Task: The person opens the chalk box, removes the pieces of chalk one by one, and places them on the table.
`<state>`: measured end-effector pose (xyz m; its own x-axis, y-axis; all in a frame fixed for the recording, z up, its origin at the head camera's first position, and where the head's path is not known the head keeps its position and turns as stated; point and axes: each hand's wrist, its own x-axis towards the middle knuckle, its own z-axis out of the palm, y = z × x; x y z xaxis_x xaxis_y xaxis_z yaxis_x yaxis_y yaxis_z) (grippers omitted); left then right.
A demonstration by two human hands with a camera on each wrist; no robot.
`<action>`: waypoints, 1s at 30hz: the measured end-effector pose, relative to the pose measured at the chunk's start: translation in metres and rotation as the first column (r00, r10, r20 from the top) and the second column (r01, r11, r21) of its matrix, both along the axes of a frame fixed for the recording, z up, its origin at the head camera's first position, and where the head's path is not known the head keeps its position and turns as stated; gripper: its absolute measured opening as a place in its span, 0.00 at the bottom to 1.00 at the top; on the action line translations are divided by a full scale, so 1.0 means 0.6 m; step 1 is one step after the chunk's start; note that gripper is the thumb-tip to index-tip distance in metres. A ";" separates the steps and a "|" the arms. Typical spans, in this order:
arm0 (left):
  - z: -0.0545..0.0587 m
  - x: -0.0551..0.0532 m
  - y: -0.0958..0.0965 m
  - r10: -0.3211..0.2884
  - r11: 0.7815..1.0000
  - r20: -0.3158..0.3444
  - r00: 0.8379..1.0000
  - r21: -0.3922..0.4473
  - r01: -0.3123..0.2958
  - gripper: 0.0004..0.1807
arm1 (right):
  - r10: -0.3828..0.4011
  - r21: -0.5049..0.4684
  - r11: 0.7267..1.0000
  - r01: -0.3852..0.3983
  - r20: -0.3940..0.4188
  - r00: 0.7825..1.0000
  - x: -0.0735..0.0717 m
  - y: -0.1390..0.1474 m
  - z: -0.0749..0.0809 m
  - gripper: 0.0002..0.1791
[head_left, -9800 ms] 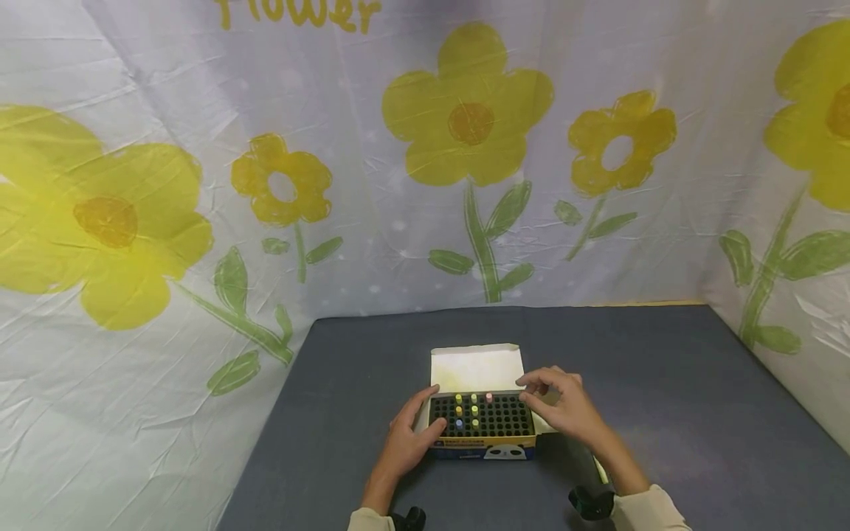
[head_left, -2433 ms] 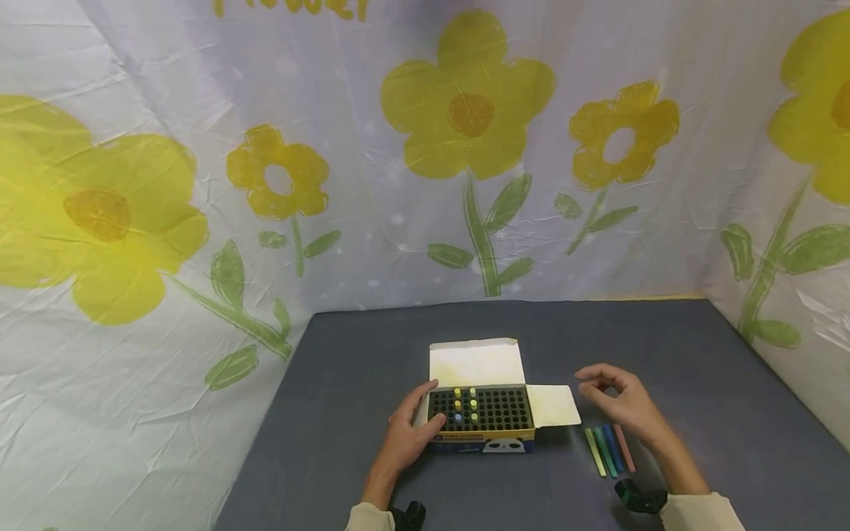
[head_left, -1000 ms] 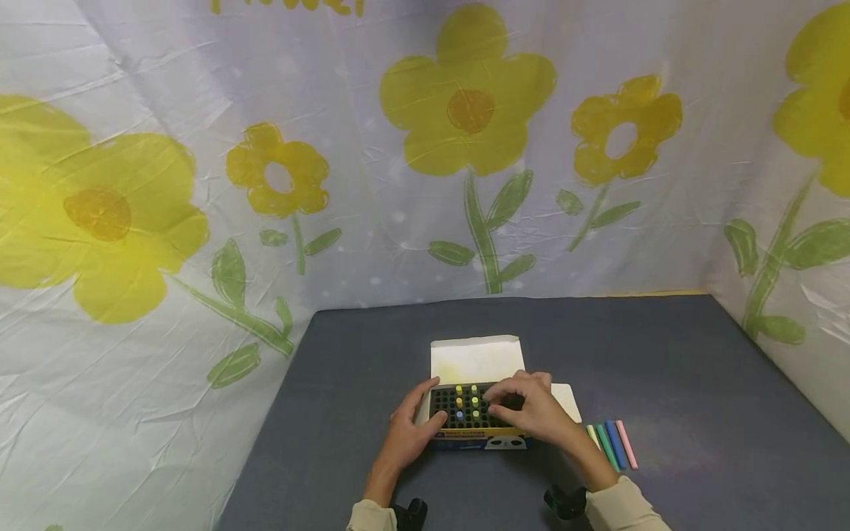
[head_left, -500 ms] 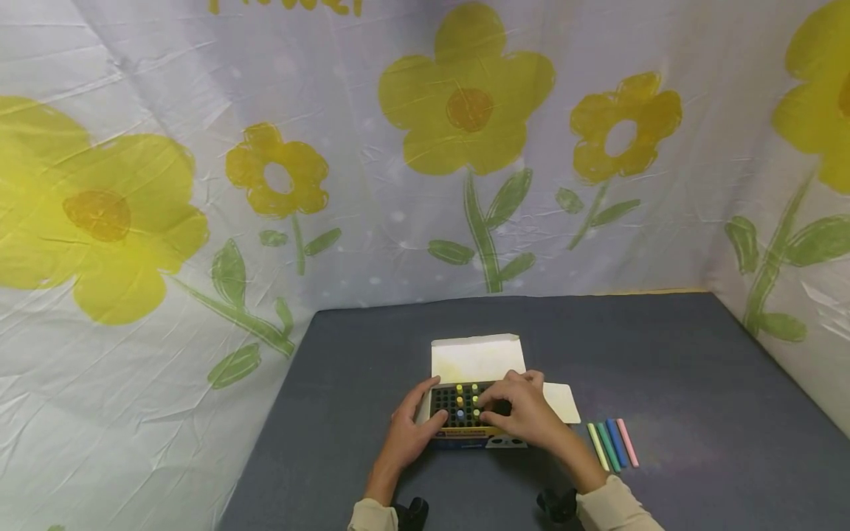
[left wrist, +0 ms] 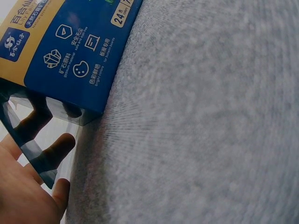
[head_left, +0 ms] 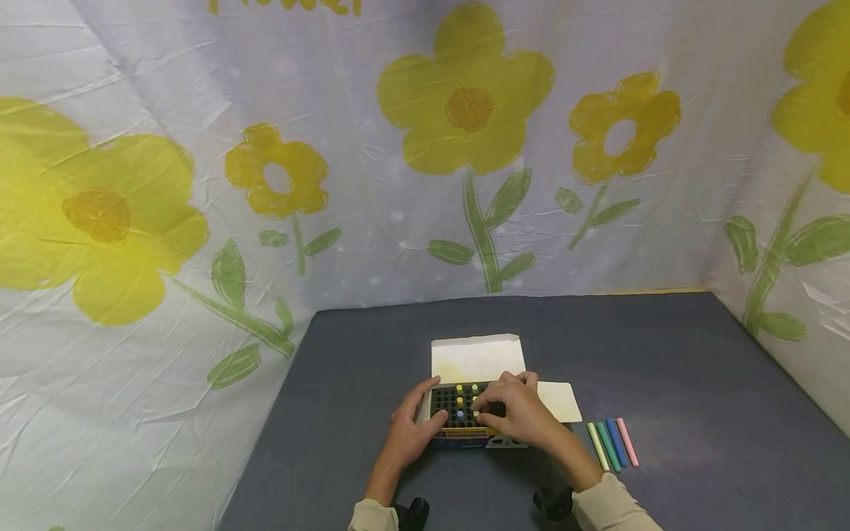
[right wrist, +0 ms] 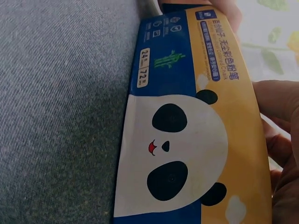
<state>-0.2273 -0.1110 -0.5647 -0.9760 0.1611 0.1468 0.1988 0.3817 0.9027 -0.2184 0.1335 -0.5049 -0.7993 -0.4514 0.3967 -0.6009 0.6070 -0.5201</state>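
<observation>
My left hand point(head_left: 408, 431) rests against the left end of the chalk box point(head_left: 465, 435), fingers fairly straight and spread along its side, thumb up at the far left corner of the box; it steadies the box rather than clasping it. The left wrist view shows those fingers point(left wrist: 44, 156) pressed to the box's end, next to the blue printed side point(left wrist: 74, 51).

My right hand point(head_left: 514, 413) lies over the right part of the box's black grid of holes point(head_left: 446, 404), fingers bent down toward the sticks standing there. The fingertips reach the chalk near the middle of the grid, but I cannot tell whether they pinch a stick or only touch it. In the right wrist view my fingers point(right wrist: 280, 140) curl past the top edge of the box above its panda front point(right wrist: 182, 154).

The box sits on the grey desk point(head_left: 697, 383), near the front edge and about midway across. A few yellow sticks point(head_left: 459, 389) and one blue stick point(head_left: 460, 415) stand in the left half of the grid. The white lid point(head_left: 475, 359) is folded back toward the far edge, and a side flap point(head_left: 561, 402) lies flat to the right.

Just right of the flap, four loose sticks point(head_left: 612, 444) lie side by side on the desk: yellow, green, blue, pink.

A flower-print sheet point(head_left: 265, 184) hangs behind the desk.
</observation>
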 end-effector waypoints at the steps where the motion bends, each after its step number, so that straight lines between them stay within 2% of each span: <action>1: 0.000 0.000 0.000 0.001 1.000 -0.001 1.000 -0.002 -0.001 0.32 | 0.006 -0.007 1.000 -0.006 0.001 1.000 0.000 0.000 0.000 0.09; 14: -0.005 -0.002 -0.003 0.000 1.000 0.000 1.000 -0.009 0.000 0.32 | 0.094 -0.153 0.985 -0.084 0.061 0.994 0.000 0.003 0.006 0.08; 21: -0.007 -0.004 -0.005 -0.016 1.000 0.001 1.000 -0.007 0.016 0.32 | 0.106 -0.222 0.972 -0.082 0.099 0.990 0.002 0.003 0.008 0.09; 24: -0.005 -0.004 -0.005 -0.024 1.000 0.003 1.000 -0.002 0.024 0.32 | 0.095 -0.260 0.963 -0.070 0.088 0.992 0.002 0.003 0.010 0.09; 30: -0.003 -0.003 -0.005 -0.029 1.000 -0.007 1.000 0.000 0.029 0.32 | 0.057 -0.308 0.950 -0.049 0.016 0.998 -0.002 0.002 0.013 0.09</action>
